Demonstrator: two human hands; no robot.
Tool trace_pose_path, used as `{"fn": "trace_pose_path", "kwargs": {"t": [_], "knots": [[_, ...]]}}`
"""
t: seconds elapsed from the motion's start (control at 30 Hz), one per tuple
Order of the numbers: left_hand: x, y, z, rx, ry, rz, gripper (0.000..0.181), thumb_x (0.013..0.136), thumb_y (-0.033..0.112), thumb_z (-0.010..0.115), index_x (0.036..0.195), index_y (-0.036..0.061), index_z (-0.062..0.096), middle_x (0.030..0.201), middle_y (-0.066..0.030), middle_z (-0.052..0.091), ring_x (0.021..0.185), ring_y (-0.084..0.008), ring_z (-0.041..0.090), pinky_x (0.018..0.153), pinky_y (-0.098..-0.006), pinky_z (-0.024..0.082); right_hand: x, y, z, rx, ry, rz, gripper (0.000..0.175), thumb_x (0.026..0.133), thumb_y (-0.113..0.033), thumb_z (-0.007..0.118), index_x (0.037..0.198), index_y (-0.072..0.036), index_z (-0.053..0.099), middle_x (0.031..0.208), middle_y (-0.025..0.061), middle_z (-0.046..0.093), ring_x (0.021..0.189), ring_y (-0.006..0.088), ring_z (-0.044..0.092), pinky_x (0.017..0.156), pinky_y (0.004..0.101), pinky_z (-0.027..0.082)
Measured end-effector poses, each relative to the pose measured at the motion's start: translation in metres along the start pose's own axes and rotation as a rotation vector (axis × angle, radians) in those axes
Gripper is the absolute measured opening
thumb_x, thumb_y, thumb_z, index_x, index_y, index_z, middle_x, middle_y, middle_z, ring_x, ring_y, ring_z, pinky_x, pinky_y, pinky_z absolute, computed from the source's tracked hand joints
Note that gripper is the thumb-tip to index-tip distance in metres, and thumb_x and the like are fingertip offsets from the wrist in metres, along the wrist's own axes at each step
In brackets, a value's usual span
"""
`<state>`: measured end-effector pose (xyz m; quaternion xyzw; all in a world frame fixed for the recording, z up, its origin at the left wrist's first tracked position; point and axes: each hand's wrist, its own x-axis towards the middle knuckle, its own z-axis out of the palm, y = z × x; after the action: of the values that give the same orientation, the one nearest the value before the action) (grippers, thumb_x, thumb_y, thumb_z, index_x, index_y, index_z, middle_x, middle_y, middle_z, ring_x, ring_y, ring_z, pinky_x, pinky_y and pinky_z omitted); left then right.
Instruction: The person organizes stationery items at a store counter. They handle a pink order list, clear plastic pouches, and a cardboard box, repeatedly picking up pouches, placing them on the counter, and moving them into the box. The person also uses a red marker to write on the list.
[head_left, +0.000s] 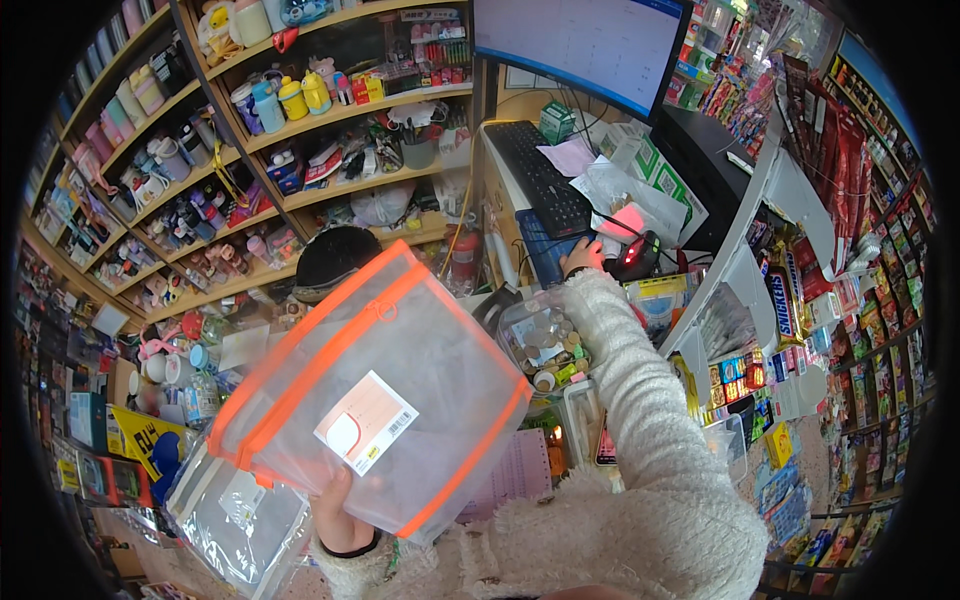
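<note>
My left hand (337, 510) holds a translucent mesh zip pouch (442, 367) by its lower left edge. The pouch has orange trim, a zip with a ring pull and a white barcode label (367, 424). Its body hides part of the counter. Below and left of it lies another clear pouch (247, 525) with a pale zip, in shiny plastic. My right hand (581, 257) rests at the front end of the black keyboard (532, 172), beside a computer mouse (637, 255) with red lights; its fingers are partly lit red, and whether they grip anything is unclear.
A clear tub of coins (540, 337) stands beside my right sleeve. Behind the keyboard is a monitor (585, 45). Loose papers (630, 195) lie right of the keyboard. Shelves of bottles (285, 97) fill the left; a rack with snack bars (784, 300) is on the right.
</note>
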<state>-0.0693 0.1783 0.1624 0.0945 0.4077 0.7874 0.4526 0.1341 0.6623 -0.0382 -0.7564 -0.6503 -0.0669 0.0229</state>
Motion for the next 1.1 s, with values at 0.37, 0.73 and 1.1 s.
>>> {"fn": "trace_pose_path", "kwargs": {"t": [0.37,0.73,1.1], "knots": [[-0.001,0.0,0.003,-0.002,-0.011,0.021,0.046,0.079,0.012,0.055,0.12,0.0004,0.039,0.113,-0.0129,0.051,0.102,-0.0247,0.051,0.086,-0.0364,0.041,0.003,0.0,0.009,0.01,0.053,-0.024,0.082,0.065,-0.054,0.06,0.124,-0.002,0.036,0.108,0.0165,0.043,0.087,0.0348,0.052,0.069,0.0413,0.047],[-0.016,0.018,0.025,0.19,0.0,0.029,0.05,0.079,0.02,0.055,0.121,-0.001,0.037,0.115,-0.0145,0.049,0.105,-0.0249,0.049,0.09,-0.0368,0.038,-0.005,-0.002,-0.016,0.063,0.045,0.003,0.075,0.067,-0.059,0.059,0.118,-0.007,0.041,0.112,0.0184,0.045,0.093,0.035,0.052,0.075,0.0427,0.045],[0.103,0.02,0.151,0.519,-0.498,0.36,0.039,0.081,0.008,0.054,0.117,-0.0017,0.042,0.113,-0.012,0.052,0.1,-0.0221,0.053,0.086,-0.0343,0.044,0.051,0.075,-0.144,0.135,-0.045,0.006,0.032,0.082,-0.033,0.043,0.1,-0.014,0.063,0.106,0.0086,0.06,0.102,0.0283,0.055,0.091,0.0533,0.029]]}}
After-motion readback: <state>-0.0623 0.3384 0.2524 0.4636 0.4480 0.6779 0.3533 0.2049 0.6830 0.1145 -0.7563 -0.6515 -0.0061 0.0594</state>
